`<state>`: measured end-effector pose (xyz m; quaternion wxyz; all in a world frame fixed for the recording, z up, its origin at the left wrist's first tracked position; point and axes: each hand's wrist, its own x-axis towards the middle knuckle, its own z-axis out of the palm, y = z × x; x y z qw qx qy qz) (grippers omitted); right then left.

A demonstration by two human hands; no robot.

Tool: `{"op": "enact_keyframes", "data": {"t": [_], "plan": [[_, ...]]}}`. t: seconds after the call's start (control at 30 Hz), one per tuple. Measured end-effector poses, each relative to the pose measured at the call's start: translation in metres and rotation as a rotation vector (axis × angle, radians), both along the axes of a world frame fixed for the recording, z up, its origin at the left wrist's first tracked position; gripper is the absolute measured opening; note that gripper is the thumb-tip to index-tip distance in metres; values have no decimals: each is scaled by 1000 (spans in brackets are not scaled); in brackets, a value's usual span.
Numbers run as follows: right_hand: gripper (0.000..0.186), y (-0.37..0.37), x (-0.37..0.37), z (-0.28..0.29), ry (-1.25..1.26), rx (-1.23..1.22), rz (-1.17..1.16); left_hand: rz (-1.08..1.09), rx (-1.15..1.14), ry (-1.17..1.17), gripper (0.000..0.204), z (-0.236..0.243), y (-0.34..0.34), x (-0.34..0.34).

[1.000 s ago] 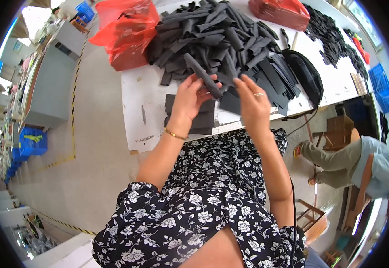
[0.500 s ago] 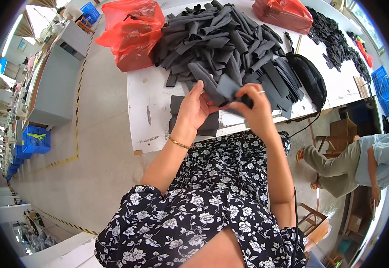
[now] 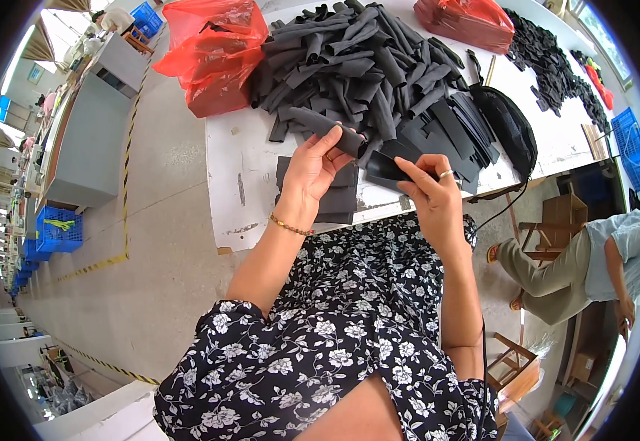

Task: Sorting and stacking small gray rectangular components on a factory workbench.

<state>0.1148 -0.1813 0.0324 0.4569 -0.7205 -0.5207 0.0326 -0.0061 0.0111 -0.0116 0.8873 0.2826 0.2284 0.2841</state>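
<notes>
the left hand (image 3: 314, 167) pinches a dark tube (image 3: 312, 120) between thumb and fingers, one end angled toward the right hand (image 3: 437, 200), seemingly to keep it reachable. that hand's grip pinches a flat dark piece (image 3: 384, 169) near the tube's end, above the bench (image 3: 222, 165); the pile (image 3: 367, 70) lies beyond, presumably handy.

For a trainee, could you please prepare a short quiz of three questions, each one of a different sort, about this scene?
1. Choose: whose fingers are around the dark fabric tube? A) left hand B) right hand
2. True or false: the black pouch lies to the left of the large dark pile.
3. Fill the gap: the plastic bag just left of that pile is ___ in colour.

Key: 1. A. 2. False; it lies to the right. 3. Red.
</notes>
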Motion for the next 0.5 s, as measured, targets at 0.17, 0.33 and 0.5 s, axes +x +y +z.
{"op": "enact_keyframes", "data": {"t": [0.17,0.33,0.5], "plan": [[36,13,-4,5,-257,53,-17,-29,-7,9,23,3,-5,2],[32,14,-1,8,-391,35,-26,-83,-121,-29,23,0,-3,-1],[32,11,-2,15,-358,29,-13,-110,-132,-49,23,-3,-1,-2]]}}
